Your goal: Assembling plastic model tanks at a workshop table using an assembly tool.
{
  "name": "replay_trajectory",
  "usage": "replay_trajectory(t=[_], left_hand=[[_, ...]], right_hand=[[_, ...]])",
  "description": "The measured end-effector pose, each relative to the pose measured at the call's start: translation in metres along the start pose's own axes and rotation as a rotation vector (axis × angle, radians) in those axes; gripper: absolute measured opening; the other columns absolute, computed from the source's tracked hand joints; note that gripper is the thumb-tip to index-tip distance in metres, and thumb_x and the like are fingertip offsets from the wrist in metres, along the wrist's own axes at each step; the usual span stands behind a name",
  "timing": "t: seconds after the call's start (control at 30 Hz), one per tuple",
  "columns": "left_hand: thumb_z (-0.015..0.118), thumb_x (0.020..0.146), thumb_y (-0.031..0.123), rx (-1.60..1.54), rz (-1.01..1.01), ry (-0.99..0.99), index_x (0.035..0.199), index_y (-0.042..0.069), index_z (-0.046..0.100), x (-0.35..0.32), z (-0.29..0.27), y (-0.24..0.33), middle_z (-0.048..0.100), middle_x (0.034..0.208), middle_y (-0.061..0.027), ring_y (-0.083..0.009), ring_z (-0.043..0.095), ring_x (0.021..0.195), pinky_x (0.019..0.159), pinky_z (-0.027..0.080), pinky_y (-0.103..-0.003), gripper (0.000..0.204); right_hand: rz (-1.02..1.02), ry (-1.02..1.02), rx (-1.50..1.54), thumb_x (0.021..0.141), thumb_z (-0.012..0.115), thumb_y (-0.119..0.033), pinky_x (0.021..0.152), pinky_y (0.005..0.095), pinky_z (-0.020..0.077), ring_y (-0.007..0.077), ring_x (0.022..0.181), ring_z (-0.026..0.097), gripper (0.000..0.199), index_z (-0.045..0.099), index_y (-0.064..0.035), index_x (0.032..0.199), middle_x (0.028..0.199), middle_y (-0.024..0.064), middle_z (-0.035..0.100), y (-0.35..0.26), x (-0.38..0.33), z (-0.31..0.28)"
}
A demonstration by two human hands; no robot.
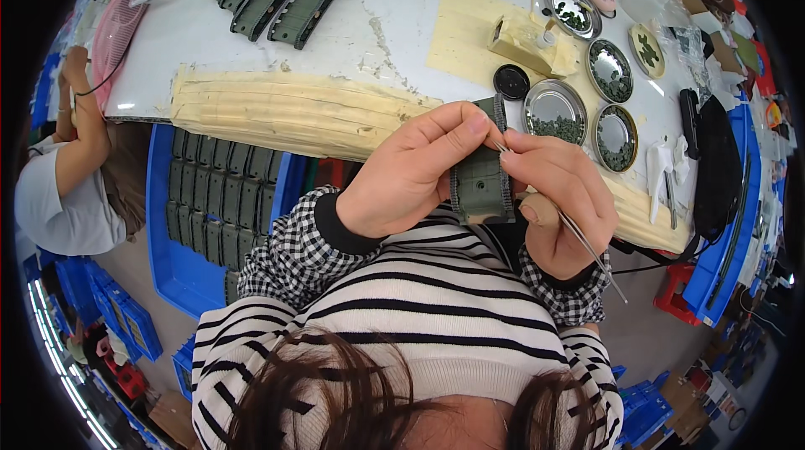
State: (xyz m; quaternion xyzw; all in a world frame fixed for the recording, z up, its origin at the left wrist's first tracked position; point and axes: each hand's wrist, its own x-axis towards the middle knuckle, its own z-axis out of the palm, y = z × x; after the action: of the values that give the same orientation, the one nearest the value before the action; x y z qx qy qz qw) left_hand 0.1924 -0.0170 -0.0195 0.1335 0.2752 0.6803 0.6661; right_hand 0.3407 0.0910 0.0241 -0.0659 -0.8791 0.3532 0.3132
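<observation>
My left hand [401, 171] grips a dark green curved panel [481, 177] with ridged edges, held over my lap at the table's front edge. Its thumb and forefinger are pinched together near the panel's upper end. In my right hand [574, 186] is a pair of metal tweezers [594, 255], the handle slanting down to the right. Their tips meet the left fingertips; anything pinched there is too small to make out. A tan cover [539, 210] wraps one right finger. Fingers hide part of the panel.
Round metal dishes [554, 91] of small dark green pieces stand at right, beside a taped box [524, 43] and black lid [511, 82]. Similar panels [309, 10] lie at the back left. A blue bin [178, 261] holds several more. A person [71, 190] sits at far left.
</observation>
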Motion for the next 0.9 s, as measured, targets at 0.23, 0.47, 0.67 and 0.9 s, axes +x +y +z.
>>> replay_trajectory(t=[0.23, 0.47, 0.67, 0.9], left_hand=[[0.042, 0.104, 0.021, 0.047, -0.029, -0.016, 0.125, 0.005, 0.048, -0.004, 0.009, 0.011, 0.056, 0.118, -0.0087, -0.0183, 0.059, 0.108, 0.083, 0.052, -0.029, 0.027], [0.046, 0.100, 0.008, 0.276, 0.178, 0.051, 0.148, 0.008, 0.025, -0.007, 0.000, 0.022, 0.042, 0.140, -0.0144, -0.0327, 0.053, 0.124, 0.094, 0.053, -0.040, 0.053], [0.045, 0.100, 0.009, 0.325, 0.280, 0.145, 0.148, 0.006, 0.025, -0.010, -0.003, 0.025, 0.043, 0.139, -0.0152, -0.0325, 0.052, 0.125, 0.100, 0.050, -0.042, 0.052], [0.044, 0.101, 0.010, 0.295, 0.289, 0.173, 0.149, 0.004, 0.026, -0.007, -0.003, 0.026, 0.045, 0.137, -0.0153, -0.0320, 0.052, 0.125, 0.101, 0.049, -0.040, 0.051]], right_hand=[[0.030, 0.194, 0.045, 0.092, 0.056, -0.009, 0.077, 0.0354, 0.0506, 0.0278, 0.087, 0.064, 0.017, 0.069, 0.0025, 0.094, 0.087, 0.0138, 0.067, 0.019, -0.001, 0.001], [0.240, 0.263, -0.077, 0.095, 0.056, -0.009, 0.070, 0.0317, 0.0461, 0.0202, 0.077, 0.057, 0.016, 0.070, -0.0012, 0.091, 0.077, 0.0071, 0.064, 0.054, 0.011, 0.004], [0.223, 0.200, -0.183, 0.092, 0.061, -0.011, 0.067, 0.0319, 0.0447, 0.0209, 0.077, 0.054, 0.013, 0.071, -0.0026, 0.090, 0.073, 0.0053, 0.064, 0.061, 0.014, 0.009], [0.231, 0.217, -0.160, 0.093, 0.060, -0.011, 0.070, 0.0317, 0.0450, 0.0207, 0.078, 0.054, 0.014, 0.071, -0.0024, 0.091, 0.074, 0.0053, 0.064, 0.058, 0.015, 0.008]])
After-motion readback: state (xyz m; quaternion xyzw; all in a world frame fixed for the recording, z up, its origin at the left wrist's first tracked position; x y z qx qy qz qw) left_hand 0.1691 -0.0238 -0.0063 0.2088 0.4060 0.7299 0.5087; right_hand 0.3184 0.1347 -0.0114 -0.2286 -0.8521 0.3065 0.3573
